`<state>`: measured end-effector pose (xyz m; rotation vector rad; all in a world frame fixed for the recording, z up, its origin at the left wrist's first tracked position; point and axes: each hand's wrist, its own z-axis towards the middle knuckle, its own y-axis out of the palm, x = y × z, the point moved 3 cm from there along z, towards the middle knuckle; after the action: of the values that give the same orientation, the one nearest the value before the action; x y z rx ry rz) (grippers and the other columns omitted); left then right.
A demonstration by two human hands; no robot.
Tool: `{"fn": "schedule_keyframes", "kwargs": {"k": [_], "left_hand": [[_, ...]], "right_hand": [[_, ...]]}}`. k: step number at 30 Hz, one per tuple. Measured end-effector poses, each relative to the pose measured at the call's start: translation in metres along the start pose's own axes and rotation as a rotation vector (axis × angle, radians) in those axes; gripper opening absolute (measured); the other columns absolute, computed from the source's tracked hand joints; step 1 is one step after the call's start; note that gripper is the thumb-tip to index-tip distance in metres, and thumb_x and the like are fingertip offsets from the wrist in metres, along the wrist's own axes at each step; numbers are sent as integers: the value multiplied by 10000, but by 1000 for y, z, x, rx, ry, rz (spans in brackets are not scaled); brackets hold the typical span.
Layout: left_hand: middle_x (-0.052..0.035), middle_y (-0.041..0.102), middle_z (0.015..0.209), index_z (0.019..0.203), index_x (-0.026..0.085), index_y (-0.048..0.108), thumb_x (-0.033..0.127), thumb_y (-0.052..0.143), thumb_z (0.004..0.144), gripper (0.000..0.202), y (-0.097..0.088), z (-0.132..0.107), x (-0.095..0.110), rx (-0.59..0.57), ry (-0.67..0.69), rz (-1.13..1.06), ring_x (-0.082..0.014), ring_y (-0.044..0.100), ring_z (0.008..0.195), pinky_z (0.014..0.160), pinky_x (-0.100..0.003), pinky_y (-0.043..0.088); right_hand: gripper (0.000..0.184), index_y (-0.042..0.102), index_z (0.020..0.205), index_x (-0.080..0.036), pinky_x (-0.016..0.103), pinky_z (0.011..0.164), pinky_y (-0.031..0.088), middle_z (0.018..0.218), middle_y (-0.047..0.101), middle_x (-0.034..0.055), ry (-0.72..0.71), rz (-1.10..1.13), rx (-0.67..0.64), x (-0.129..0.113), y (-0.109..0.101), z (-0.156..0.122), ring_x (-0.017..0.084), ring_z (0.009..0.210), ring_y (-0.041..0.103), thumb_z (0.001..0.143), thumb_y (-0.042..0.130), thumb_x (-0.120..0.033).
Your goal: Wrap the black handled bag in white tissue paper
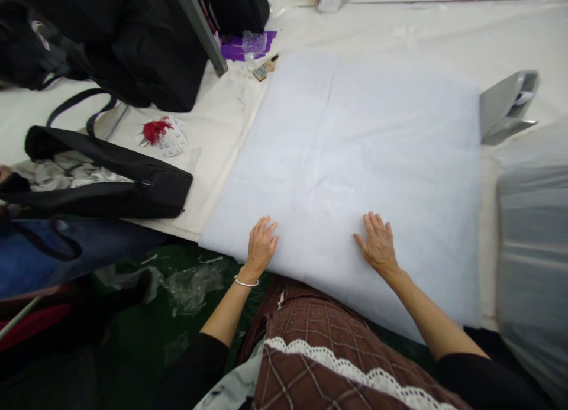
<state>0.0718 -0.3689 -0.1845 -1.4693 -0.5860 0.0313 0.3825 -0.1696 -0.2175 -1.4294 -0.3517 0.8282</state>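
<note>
A large sheet of thick white padding point(355, 155) lies flat on the table, reaching to its near edge. My left hand point(260, 246) rests palm down on the sheet's near edge, fingers stretched out, a thin white bangle on the wrist. My right hand point(378, 243) lies flat on the sheet a little further right, fingers spread. Neither hand holds anything.
An open black bag point(106, 179) lies at the left with pale cloth inside. More black bags point(146, 43) stand at the back left beside a grey pole point(199, 28). A red tassel point(155, 129) on small cards, a grey device point(506, 105) at right, clear plastic wrap point(193, 283) on the floor.
</note>
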Motion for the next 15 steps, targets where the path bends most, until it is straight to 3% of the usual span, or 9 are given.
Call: {"fn": "schedule_keyframes", "kwargs": {"k": [3,5,9,15], "left_hand": [[-131,536,1458,1317,191,597,232,620,911,409,9,-18,26,-112,39,71,-287,448,1393,1144,-465,387],[-137,473,1520,1397,204,541,269,632,909,500,14,-29,32,-176,-15,157,-312,399,1432,1163,-518,350],[-125,340,1607,1518,248,401,321,622,918,644,21,-41,24,-262,-159,273,-336,301,1486,1160,-587,328],[-135,315,1615,1537,232,368,335,597,933,654,22,-43,18,-281,-154,276,-334,275,1497,1169,-592,307]], "right_hand": [[657,206,1589,-156,562,1215,200,1565,395,171,-60,6,-13,0,13,-18,297,1493,281,1022,402,-424],[653,200,1593,-176,555,1219,187,1560,411,151,-99,2,-23,2,20,-24,291,1492,282,1022,406,-415],[657,185,1598,-185,555,1220,174,1570,399,135,-121,-10,-10,5,25,-27,292,1492,283,1022,408,-409],[642,222,1587,-161,567,1218,169,1575,385,141,-158,-16,15,17,21,-32,298,1494,276,1022,409,-400]]}}
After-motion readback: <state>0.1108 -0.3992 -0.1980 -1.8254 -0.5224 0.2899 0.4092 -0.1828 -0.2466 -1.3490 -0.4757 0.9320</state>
